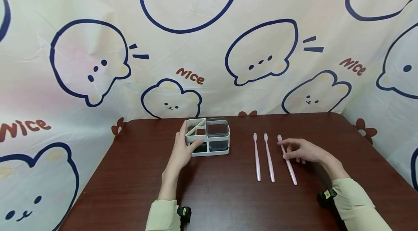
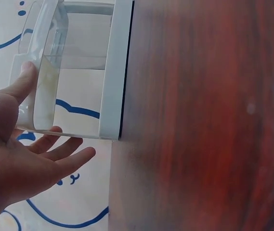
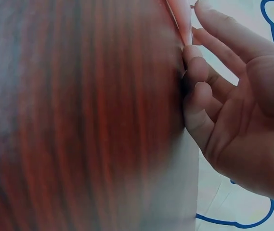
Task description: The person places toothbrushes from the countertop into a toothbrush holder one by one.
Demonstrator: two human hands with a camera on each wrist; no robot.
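Note:
On the left, a white toothbrush holder (image 1: 219, 138) with a divided top and a clear grey cup (image 1: 218, 128) stands near the table's back edge. My left hand (image 1: 181, 149) grips its left side, thumb across the front, fingers at the side and partly hidden behind. In the left wrist view the thumb presses the holder's upper part, above its pale base (image 2: 113, 72). My right hand (image 1: 305, 150) pinches a pink toothbrush (image 1: 291, 171) between thumb and fingers, low over the table. Two more pink toothbrushes, one (image 1: 257, 160) and another (image 1: 270, 160), lie side by side left of it.
The dark brown wooden table (image 1: 228, 202) reaches back to a cartoon-printed cloth (image 1: 215, 53) hung behind it. More of that cloth hangs at both sides. A dark camera is strapped to each wrist.

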